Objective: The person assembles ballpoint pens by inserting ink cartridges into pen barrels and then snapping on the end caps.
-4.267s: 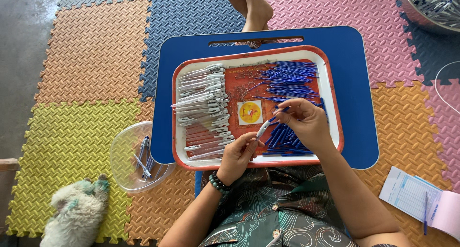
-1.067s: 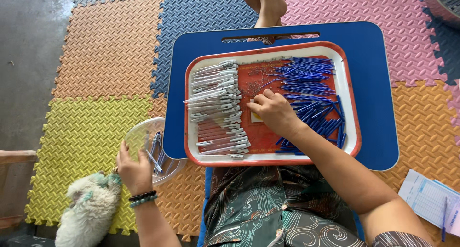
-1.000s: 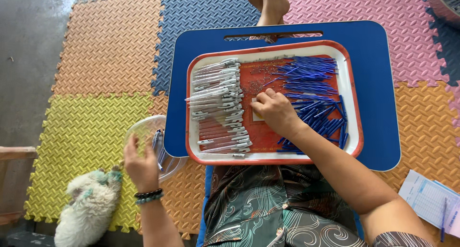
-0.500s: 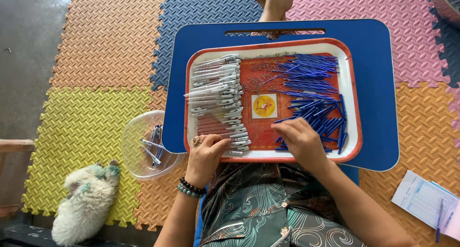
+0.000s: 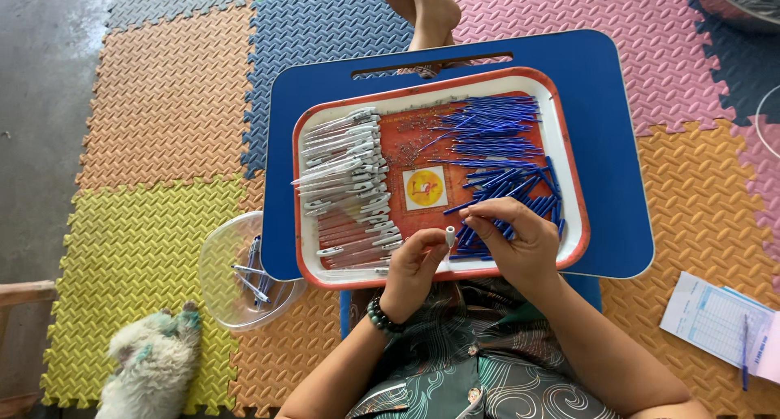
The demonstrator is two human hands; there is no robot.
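Observation:
My left hand (image 5: 413, 266) holds a clear pen barrel (image 5: 449, 239) upright over the near edge of the red and white tray (image 5: 567, 192). My right hand (image 5: 513, 239) pinches a thin blue refill (image 5: 478, 205) just right of the barrel. On the tray's left side lies a pile of clear pen barrels with white clips (image 5: 349, 183). A heap of blue refills (image 5: 500, 155) fills its right side. The tray rests on a blue lap table (image 5: 617, 143).
A clear plastic bowl (image 5: 236, 269) with a few finished pens sits on the floor mats at my left. A small white dog (image 5: 146, 370) lies below it. Papers with a pen (image 5: 719, 326) lie at the right. Bare feet (image 5: 422, 5) show beyond the table.
My left hand came back from the plastic bowl to the tray and picked up a clear barrel. My right hand took a blue refill and moved beside it.

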